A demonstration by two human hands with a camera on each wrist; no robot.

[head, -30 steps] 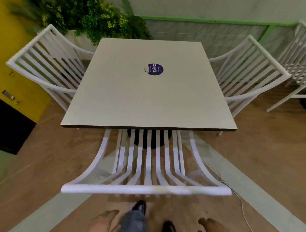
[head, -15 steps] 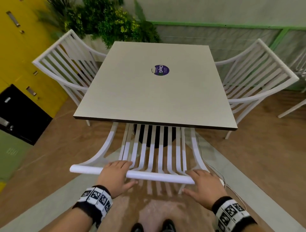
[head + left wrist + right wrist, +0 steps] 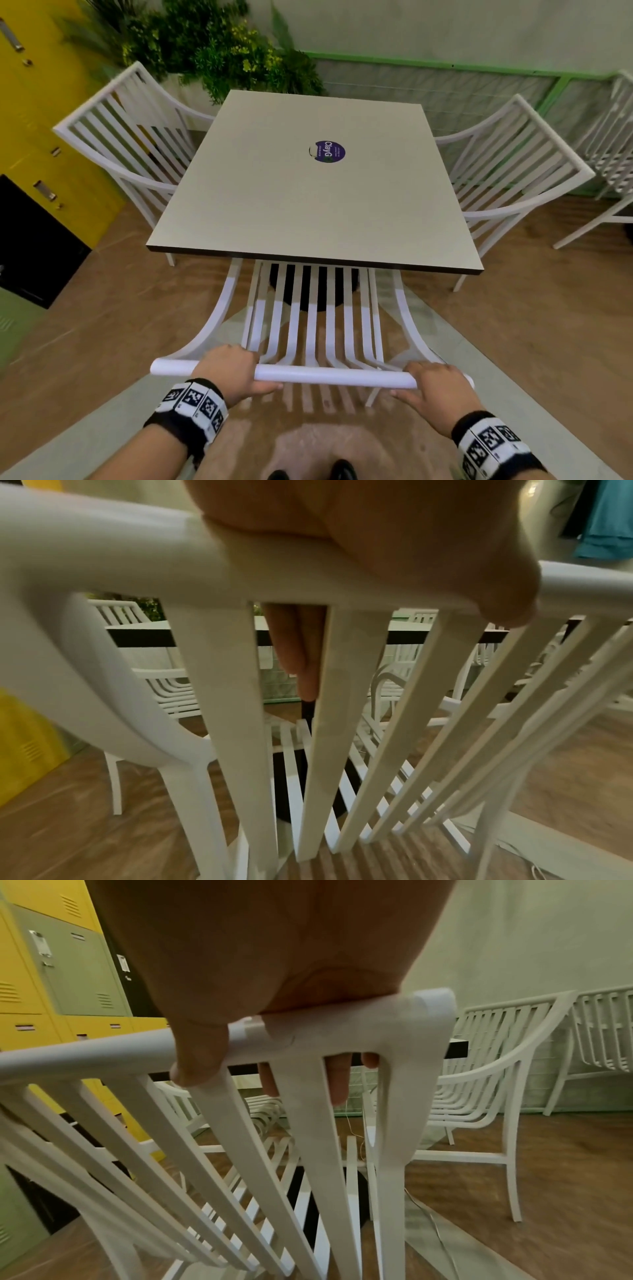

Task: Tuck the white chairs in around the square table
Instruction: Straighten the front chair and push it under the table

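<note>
A square grey table with a purple sticker stands in the middle. The near white slatted chair has its seat under the table's front edge and its back towards me. My left hand grips the chair's top rail near its left end, fingers over the far side, thumb under. My right hand grips the rail near its right end. The wrist views show fingers curled behind the rail and fingers behind the rail. Two more white chairs stand at the table's left and right sides.
Yellow and black lockers line the left wall. A green plant stands behind the table, and a green-framed mesh fence runs along the back. Another white chair is at the far right. A thin cable lies on the floor.
Both hands came up from below the frame, reached the near chair's top rail and closed round it. The view has moved in closer to the chair.
</note>
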